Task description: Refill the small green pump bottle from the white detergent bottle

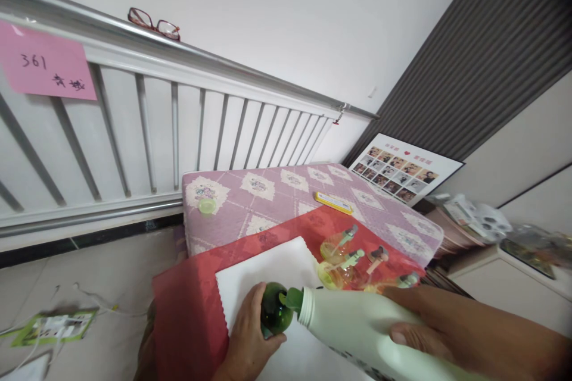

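My left hand [252, 330] is wrapped round a small, rounded dark green bottle [276, 309] above a white cloth with a scalloped edge [263, 265]. My right hand [422, 336] grips a large pale green bottle [366, 321], tilted so that its white threaded neck points left at the small bottle. Between the two mouths sits a dark green piece [295, 299]; whether it is a spout or liquid I cannot tell. Just beyond the large bottle stand several clear, yellowish bottles [330, 274] with pump-like tops.
A red cloth [192, 303] lies under the white one on a purple patterned mattress [286, 181]. On the mattress are a small pale green cap [207, 206] and a yellow-edged box [333, 202]. A white radiator [210, 125] runs behind; cables and a power strip [58, 327] lie on the floor.
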A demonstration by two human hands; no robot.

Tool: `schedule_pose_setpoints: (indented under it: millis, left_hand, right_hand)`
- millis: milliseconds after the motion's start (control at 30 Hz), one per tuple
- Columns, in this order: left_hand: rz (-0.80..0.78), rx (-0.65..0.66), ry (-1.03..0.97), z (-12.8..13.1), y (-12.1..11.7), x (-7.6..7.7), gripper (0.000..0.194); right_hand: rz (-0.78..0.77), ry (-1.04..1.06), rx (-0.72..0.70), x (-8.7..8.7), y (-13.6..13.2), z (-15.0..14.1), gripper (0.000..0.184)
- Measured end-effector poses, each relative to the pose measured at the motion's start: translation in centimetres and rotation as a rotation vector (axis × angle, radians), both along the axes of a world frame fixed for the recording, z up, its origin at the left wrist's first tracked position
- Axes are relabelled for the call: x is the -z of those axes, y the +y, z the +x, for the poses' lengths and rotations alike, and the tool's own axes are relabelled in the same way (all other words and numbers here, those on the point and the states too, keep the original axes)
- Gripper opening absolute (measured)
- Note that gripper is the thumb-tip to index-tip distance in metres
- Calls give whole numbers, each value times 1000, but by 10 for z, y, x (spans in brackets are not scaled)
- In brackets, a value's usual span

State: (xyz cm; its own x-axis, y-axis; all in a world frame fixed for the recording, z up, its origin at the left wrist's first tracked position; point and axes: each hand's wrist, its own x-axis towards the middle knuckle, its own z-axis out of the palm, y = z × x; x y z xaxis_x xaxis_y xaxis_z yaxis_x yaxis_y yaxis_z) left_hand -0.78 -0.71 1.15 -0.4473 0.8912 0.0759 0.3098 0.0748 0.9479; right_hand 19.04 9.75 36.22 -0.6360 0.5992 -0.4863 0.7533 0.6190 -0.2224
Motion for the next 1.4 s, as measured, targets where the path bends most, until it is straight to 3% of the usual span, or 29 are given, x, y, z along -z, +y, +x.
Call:
schedule_pose_setpoints:
  millis: [300,567,833,1100,1400]
  left_hand:
    - [-24,17,-11,-1,-1,-4,92]
    - [9,-12,5,0,-1,2,93]
    - [-26,-2,-5,0,-1,-5,93]
    - [-28,13,4,0,-1,-4,93]
    - [-4,-12,18,0,-1,0,93]
  right_hand:
    - [-10,49,-12,1,0,-2,41]
    - [3,34,-15,-2,0,-1,36]
    - [20,107,-1,-1,0,-3,29]
    - [0,25,-6,-2,-2,-3,45]
    - [15,96,-32,0,-2,1,35]
